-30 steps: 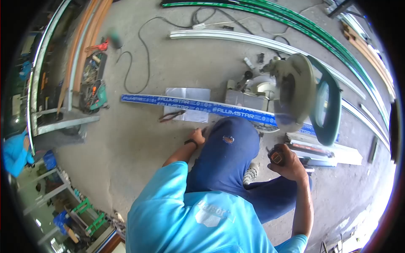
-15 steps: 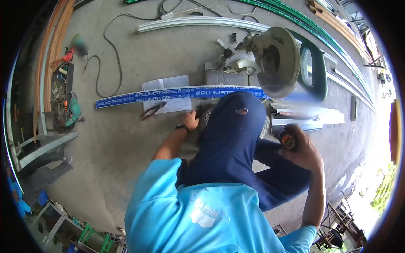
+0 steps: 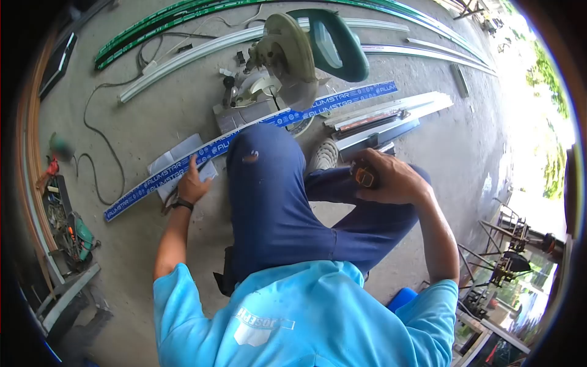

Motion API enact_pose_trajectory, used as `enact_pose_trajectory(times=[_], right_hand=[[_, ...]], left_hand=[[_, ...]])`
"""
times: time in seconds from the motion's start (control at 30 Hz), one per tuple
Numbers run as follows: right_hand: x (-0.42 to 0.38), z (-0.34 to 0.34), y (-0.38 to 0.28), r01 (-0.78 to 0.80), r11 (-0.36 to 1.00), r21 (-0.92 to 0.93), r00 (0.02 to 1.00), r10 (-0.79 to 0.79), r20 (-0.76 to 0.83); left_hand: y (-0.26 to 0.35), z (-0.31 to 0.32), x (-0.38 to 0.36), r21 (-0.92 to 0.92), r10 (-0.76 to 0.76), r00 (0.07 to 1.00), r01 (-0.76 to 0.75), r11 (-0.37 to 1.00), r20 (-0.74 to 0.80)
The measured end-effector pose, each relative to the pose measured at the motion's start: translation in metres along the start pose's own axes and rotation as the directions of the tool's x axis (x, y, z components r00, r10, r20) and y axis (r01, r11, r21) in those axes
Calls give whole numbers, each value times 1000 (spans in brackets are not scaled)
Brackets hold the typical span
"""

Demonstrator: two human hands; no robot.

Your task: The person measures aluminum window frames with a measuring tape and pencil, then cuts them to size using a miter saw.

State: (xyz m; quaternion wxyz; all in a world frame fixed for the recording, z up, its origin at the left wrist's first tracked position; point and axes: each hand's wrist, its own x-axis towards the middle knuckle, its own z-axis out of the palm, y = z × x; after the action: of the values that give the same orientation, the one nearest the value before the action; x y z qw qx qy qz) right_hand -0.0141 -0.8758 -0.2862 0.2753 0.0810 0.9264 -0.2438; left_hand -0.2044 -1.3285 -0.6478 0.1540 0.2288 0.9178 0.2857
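Observation:
A long aluminium profile (image 3: 147, 186) wrapped in blue printed film lies slantwise, passing in front of my raised knee and across the base of a mitre saw (image 3: 282, 58). My left hand (image 3: 192, 185) is at the left part of the profile, its fingers over the film and gripping the edge. Above my other leg, my right hand (image 3: 394, 178) is closed round a black and orange tape measure (image 3: 365, 176). No blade is seen drawn out of it. White sheets of paper (image 3: 174, 158) lie on the floor under the profile, partly hidden by it.
Cut profiles (image 3: 382, 125) are piled right of the saw. Long green-wrapped profiles (image 3: 147, 40) and a pale profile (image 3: 189, 56) stretch behind it. A dark cable (image 3: 92, 125) loops on the floor at left, near a green power tool (image 3: 82, 235).
My left hand has gone from the floor beside my foot to the profile. The view has turned, so the saw appears further left. The tape measure stays in my right hand.

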Motion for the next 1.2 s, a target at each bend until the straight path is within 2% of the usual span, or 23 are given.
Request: enact_pose_trajectory(times=[0.07,0.1,0.13,0.23,0.3,0.37,0.4,0.53,0.57,0.6,0.63,0.7,0.73,0.77,0.8,0.83,0.87,0.9,0.97,1.03,1.07,1.17,1.2], right_hand=[[-8,-2,6,0,1000,-3,1000,0,-31],[-10,-3,8,-7,1000,4,999,7,-36],[-10,-4,9,-12,1000,11,999,12,-37],[-3,0,13,-2,1000,10,998,3,-57],[1,2,11,-14,1000,17,999,14,-47],[6,-4,7,-48,999,26,999,48,-3],[13,-2,11,-35,999,35,999,35,-1],[64,22,25,-46,993,112,995,36,92],[79,31,25,-26,996,85,996,19,83],[92,39,22,-3,998,57,997,-1,72],[104,47,19,20,999,30,998,-21,61],[132,65,16,72,997,26,997,-73,39],[148,74,15,109,994,27,994,-109,13],[164,85,18,150,988,33,989,-150,-6],[178,97,30,255,965,58,966,-253,-45],[193,109,44,359,930,76,932,-353,-84],[206,117,57,422,902,90,905,-413,-106],[215,124,59,457,884,96,888,-446,-112],[231,136,67,477,876,76,878,-469,-95],[245,144,71,479,877,44,877,-475,-72],[247,147,71,484,875,35,874,-481,-70],[257,155,76,493,870,26,869,-490,-69],[259,156,78,497,867,26,867,-495,-65]], left_hand=[[-49,-15,17,187,-61,998,53,981,35],[-50,-28,25,277,-99,994,82,957,45],[-49,-34,30,400,-247,968,208,893,49],[-50,-42,46,532,-422,898,298,792,124],[-48,-44,54,546,-407,904,276,791,132],[-47,-43,59,487,-325,934,217,846,149],[-42,-39,62,412,-177,976,111,905,127],[2,6,97,158,63,997,-56,986,-39],[27,6,105,165,-11,999,3,986,51],[38,22,114,157,-39,999,34,987,28],[66,19,122,167,-116,987,98,981,107],[75,48,133,74,-124,984,115,991,125],[100,45,126,-28,-96,995,96,995,-24],[121,38,115,-143,-121,991,111,983,-64],[124,61,113,-241,-83,978,35,970,-193],[132,50,114,-436,-17,1000,24,900,19],[140,51,106,-567,1,999,25,823,45],[130,76,110,-684,128,992,-77,725,24],[119,123,108,-863,89,986,79,499,141],[123,115,95,-903,30,987,130,409,156],[130,91,88,-941,53,980,167,294,191],[116,65,77,-862,41,942,287,418,333],[115,53,71,-858,29,922,348,377,387]])
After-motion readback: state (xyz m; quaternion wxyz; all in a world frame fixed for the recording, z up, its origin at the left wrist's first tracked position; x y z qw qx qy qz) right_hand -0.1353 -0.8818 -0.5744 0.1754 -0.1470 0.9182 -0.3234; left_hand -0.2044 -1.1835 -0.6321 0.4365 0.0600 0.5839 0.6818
